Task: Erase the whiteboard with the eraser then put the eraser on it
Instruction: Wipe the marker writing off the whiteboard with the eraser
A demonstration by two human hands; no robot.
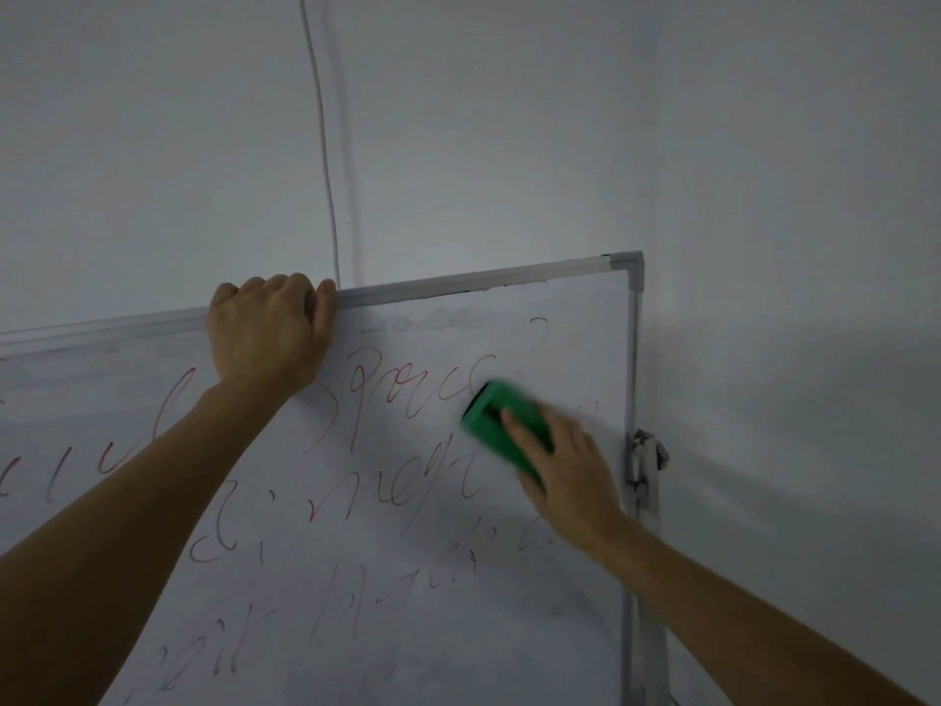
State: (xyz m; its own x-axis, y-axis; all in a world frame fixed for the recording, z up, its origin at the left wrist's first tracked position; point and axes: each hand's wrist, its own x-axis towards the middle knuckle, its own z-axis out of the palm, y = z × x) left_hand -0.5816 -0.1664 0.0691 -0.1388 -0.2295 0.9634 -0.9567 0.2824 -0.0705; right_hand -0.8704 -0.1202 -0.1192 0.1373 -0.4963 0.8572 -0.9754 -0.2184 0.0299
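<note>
Nearest us, two bare forearms: the left forearm point(102, 527) enters from the lower left corner, the right forearm point(764, 619) from the lower right.

Left hand point(270, 333): fingers curled over the top rail point(483, 280) of the whiteboard point(407, 629), gripping it.

Right hand point(565, 471): holds the green eraser point(491, 425), fingers laid across its back, pressing it flat on the board's upper right area, near the right rail point(633, 349). Both hand and eraser are blurred.

Whiteboard: pale, grey-framed, slanted in our view, with several lines of red cursive writing point(407, 394) that we cannot read. Faint grey smears lie under the top rail.

Right rail: a metal fitting point(646, 450) sits partway down.

Room: plain pale wall point(764, 170) behind and to the right, in dim light. One thin white cable point(323, 145) runs down the wall to the top rail, just beside the left hand.
</note>
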